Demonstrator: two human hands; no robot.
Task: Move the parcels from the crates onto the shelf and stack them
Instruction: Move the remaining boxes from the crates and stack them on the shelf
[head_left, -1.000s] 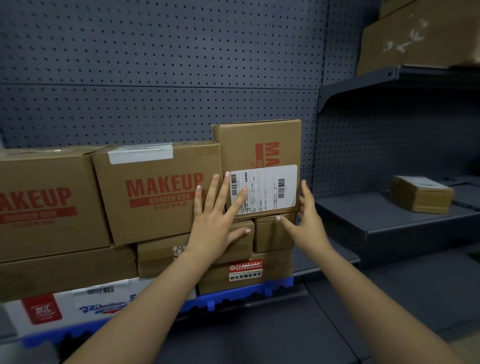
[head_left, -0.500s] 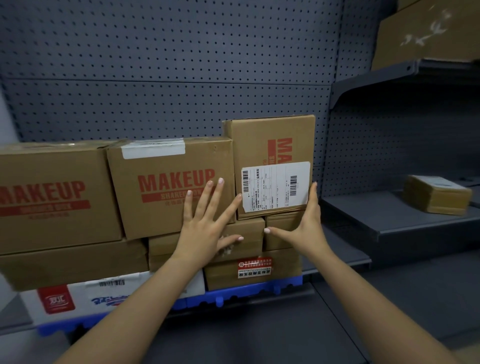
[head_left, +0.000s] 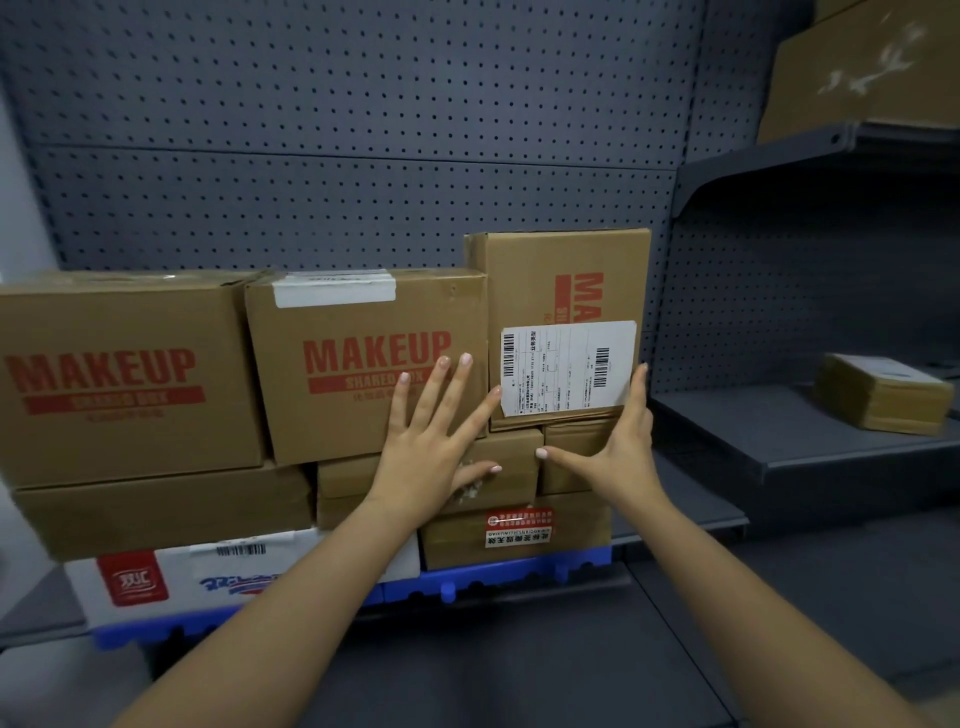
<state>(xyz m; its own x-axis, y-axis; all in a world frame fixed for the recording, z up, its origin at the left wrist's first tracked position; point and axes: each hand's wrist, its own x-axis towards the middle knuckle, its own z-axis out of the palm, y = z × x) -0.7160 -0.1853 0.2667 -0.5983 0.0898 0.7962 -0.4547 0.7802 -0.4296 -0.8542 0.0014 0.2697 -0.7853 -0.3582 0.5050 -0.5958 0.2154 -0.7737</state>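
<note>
An upright brown parcel (head_left: 561, 291) with a white shipping label stands on top of smaller brown parcels (head_left: 511, 457) at the right end of a stack. My left hand (head_left: 431, 441) lies flat with spread fingers on the front of the middle MAKEUP box (head_left: 363, 364), its index tip at the labelled parcel's lower left corner. My right hand (head_left: 623, 441) has straight fingers against that parcel's lower right edge, thumb stretched out to the left. Neither hand grips anything. Another MAKEUP box (head_left: 119, 374) stands on the left.
The stack rests on a blue pallet (head_left: 498, 579) on the grey shelf (head_left: 675, 514), with a white printed box (head_left: 156, 577) at bottom left. Grey pegboard (head_left: 363, 130) backs it. To the right, a small taped parcel (head_left: 883, 392) lies on a neighbouring shelf; a large box (head_left: 872, 67) sits above.
Both hands have slid a little lower and to the left on the box fronts, staying flat. The view has shifted left, so the stack sits further right in frame.
</note>
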